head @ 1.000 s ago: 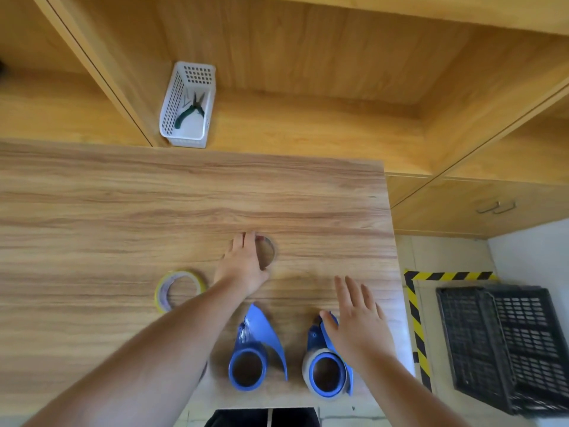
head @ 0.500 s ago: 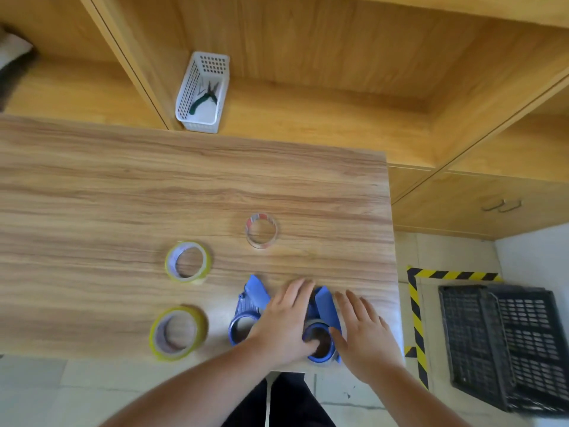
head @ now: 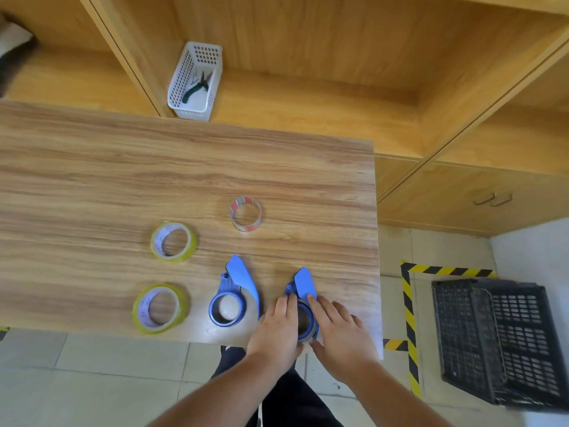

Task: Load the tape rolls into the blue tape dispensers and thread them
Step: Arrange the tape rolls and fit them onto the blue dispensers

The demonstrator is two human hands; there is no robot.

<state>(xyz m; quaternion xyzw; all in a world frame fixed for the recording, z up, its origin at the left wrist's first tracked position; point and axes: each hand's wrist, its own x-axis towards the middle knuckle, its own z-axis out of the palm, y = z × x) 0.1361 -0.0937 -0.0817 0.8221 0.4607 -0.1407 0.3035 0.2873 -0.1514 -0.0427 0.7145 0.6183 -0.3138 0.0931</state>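
Two blue tape dispensers lie near the table's front edge. My left hand (head: 278,331) and my right hand (head: 337,329) grip the right dispenser (head: 303,286) from either side, around the tape roll sitting in its ring. The left dispenser (head: 232,295) lies free, with a roll in its ring too. Loose rolls lie on the wood: a clear roll with red print (head: 245,213) further back, a yellow roll (head: 173,241) to the left, and a second yellow roll (head: 160,308) at the front left.
The wooden table (head: 123,180) ends just right of my hands. A white basket (head: 194,84) holding pliers stands on the shelf behind. A black crate (head: 498,340) sits on the floor at right, beside yellow-black floor tape (head: 408,303).
My left hand came back from the clear roll to the right dispenser. My right hand shifted onto that dispenser's right side. The view tilted, bringing the second yellow roll into sight.
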